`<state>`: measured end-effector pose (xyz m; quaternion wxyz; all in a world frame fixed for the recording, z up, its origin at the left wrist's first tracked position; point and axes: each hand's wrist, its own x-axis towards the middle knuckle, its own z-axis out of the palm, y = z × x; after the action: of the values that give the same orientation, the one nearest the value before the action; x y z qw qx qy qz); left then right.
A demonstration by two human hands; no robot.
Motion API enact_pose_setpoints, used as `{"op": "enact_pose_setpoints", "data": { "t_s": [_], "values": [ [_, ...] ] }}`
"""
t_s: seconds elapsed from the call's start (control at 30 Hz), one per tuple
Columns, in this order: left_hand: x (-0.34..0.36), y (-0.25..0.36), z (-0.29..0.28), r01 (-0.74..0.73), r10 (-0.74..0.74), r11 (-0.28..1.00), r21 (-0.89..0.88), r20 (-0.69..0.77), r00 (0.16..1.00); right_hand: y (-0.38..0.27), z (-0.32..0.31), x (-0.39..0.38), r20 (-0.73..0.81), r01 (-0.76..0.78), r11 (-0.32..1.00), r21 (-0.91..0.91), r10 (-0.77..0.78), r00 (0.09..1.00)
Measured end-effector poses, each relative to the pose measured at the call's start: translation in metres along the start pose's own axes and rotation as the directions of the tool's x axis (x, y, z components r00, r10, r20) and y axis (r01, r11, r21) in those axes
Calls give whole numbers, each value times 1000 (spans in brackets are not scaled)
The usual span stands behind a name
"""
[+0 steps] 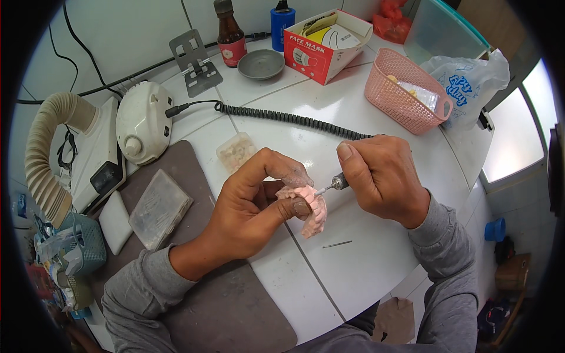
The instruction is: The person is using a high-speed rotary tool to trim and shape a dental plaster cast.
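A pink dental cast [316, 219] with a curved row of teeth is pinched between the thumb and fingers of my left hand [250, 203], above the white tiled table. My right hand [379, 176] is closed around a rotary handpiece [339, 182], whose thin bit points left and meets the cast's upper edge near my left fingertips. Most of the handpiece is hidden inside my right fist. From it a black coiled cord [294, 117] runs left to a white control box [144, 123]. Below the cast, a loose thin metal bur [337, 244] lies on the table.
A small clear case [235, 152] sits behind my left hand. A brown mat [235, 306] carries a flat transparent box [160, 209]. Farther back stand a metal stand [197, 62], a brown bottle [231, 35], a grey dish [261, 64], a mask box [326, 47] and a pink basket [406, 91].
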<state>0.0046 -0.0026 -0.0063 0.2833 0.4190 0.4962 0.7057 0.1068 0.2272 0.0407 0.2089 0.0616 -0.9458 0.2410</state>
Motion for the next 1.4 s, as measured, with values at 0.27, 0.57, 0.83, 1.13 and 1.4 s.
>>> {"op": "enact_pose_setpoints", "data": {
  "t_s": [0.27, 0.57, 0.83, 1.13, 1.4],
  "values": [
    [0, 0, 0, 0, 0, 1000, -12, -2, 1000, -1, 0, 0, 3, -7, 1000, 2, 7, 1000],
    [0, 0, 0, 1, -1, 1000, -11, -4, 1000, 1, 0, 0, 7, -14, 1000, -6, 14, 1000],
    [0, -1, -1, 6, -6, 998, -66, 11, 1000, 2, 2, 1, -2, -6, 1000, -30, 6, 1000],
    [1, 7, -2, 132, -132, 991, 4, 23, 991, 7, -5, 4, -66, -88, 996, 2, 88, 994],
    [5, -6, -3, -7, 8, 1000, -21, 53, 999, 14, -6, 3, -105, -79, 997, 15, 80, 991]
  ]
}}
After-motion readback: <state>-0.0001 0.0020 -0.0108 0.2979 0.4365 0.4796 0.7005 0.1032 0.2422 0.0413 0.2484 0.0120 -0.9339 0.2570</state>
